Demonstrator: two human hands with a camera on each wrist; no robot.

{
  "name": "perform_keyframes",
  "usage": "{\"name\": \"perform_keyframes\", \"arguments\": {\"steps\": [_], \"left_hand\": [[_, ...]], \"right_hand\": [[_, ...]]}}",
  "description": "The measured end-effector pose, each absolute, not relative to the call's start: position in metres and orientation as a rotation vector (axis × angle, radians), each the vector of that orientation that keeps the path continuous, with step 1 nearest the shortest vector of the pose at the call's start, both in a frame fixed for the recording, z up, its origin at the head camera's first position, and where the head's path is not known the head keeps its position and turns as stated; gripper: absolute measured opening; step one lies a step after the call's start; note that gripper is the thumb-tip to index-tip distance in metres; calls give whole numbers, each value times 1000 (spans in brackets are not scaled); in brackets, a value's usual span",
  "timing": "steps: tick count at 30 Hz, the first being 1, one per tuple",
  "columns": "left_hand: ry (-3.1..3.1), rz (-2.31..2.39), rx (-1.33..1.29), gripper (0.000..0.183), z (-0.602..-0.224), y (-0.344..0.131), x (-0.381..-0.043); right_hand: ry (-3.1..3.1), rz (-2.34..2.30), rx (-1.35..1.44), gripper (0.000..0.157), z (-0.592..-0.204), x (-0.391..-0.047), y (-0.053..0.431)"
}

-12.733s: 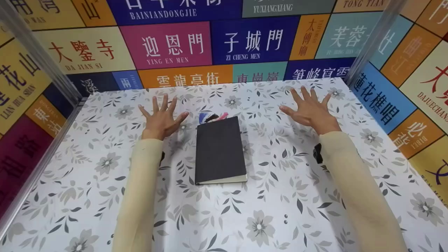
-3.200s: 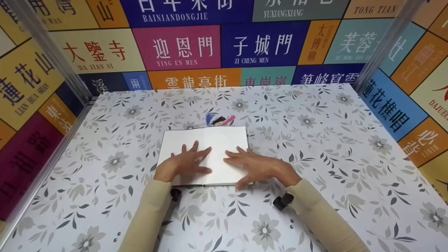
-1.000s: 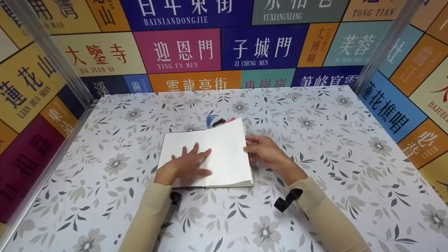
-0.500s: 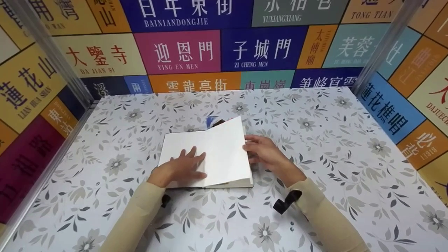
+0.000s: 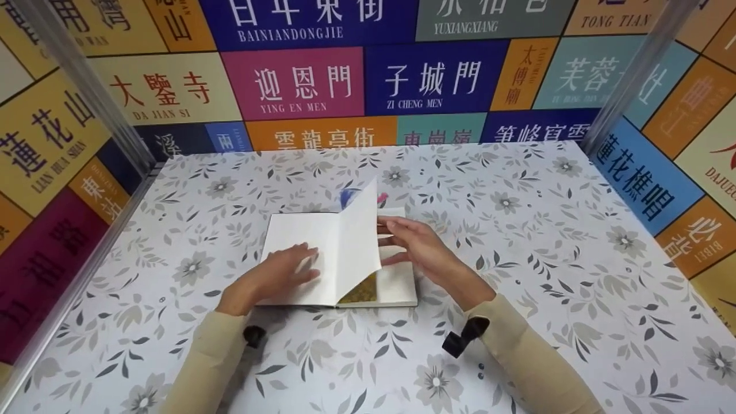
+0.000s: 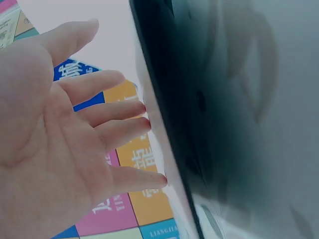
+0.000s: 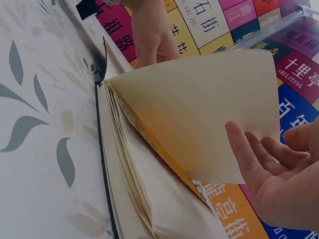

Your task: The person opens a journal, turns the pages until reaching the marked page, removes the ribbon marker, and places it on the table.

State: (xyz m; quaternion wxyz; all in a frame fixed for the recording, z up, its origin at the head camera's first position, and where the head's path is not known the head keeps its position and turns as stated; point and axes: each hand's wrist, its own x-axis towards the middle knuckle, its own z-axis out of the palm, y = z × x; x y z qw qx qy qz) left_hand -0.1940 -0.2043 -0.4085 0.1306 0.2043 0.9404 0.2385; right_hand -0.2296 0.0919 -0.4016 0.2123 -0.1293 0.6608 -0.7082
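An open notebook (image 5: 305,230) with blank white pages and a dark cover lies on the table. My left hand (image 5: 276,276) touches its left page with the fingertips, fingers spread in the left wrist view. One page (image 5: 359,236) stands raised near the spine. My right hand (image 5: 422,247) is at that page's free edge, fingers extended against its underside; in the right wrist view the thumb is apart from the paper. Below the raised page lies a flat golden-yellow patterned piece (image 5: 359,290), partly hidden; its kind is unclear.
Behind the notebook, something blue and pink (image 5: 348,197) shows, mostly hidden by the raised page. The table (image 5: 489,356) has a floral cover. Panels with printed place names (image 5: 287,83) stand at the back and sides.
The closed notebook was opened earlier. In the last second my right hand has swung a page up and leftward, uncovering the golden-yellow piece. My left hand has slid left, away from the spine.
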Motion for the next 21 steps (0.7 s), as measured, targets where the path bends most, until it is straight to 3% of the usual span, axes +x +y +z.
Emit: {"name": "perform_keyframes", "arguments": {"steps": [12,21], "left_hand": [[2790,1091,381,71,-399,-235,-190],[2923,1183,399,63,-383,-240,-179]], "right_hand": [[2202,-1379,-921,53,-403,-212,63],[2438,-889,-966,57,-405,-202,42]]}}
